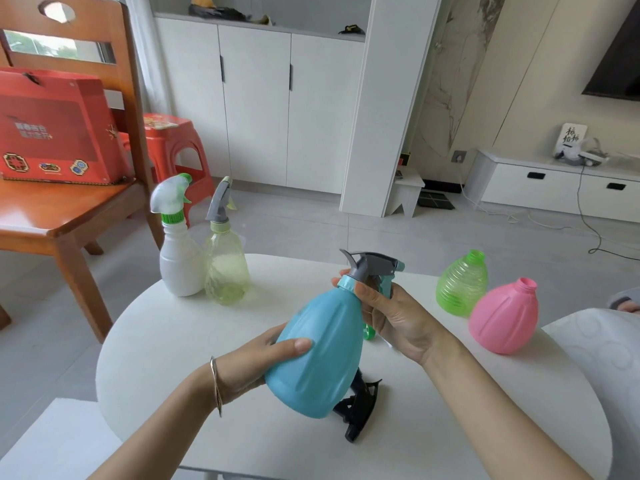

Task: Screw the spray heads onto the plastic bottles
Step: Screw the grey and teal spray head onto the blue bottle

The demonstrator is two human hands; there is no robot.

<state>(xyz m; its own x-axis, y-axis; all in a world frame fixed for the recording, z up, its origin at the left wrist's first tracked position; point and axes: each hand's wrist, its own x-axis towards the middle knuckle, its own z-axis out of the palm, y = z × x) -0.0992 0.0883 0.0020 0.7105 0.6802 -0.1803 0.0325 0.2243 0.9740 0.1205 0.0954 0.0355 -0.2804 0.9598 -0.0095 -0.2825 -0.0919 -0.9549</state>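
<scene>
the blue bottle [320, 355] is up off the worktop [173, 341], tilted, its neck pointing up and away, and the grey spray head [372, 266] sits on that neck at the teal collar [348, 282]. the right hand [398, 320] is wrapped round the collar and the head's stem, fingers [367, 292] curled in tight on it; looks like the twisting step, though how far the thread is home i cannot tell. the left hand [263, 355] braces the bottle's belly, thumb across the front, the rest hidden behind, a firm clasp.

score so far: the white bottle [180, 261] and the clear bottle [227, 268], standing together at the far left edge, both carry heads already. still bare at the neck: the green bottle [462, 284] and the pink bottle [504, 317], side by side on the right. a black spray head [360, 410] lies on the worktop just under the blue bottle, and a bit of green part [369, 332] peeps out behind it, mostly hidden. so two done, one in hand, two to go, by my reckoning.
</scene>
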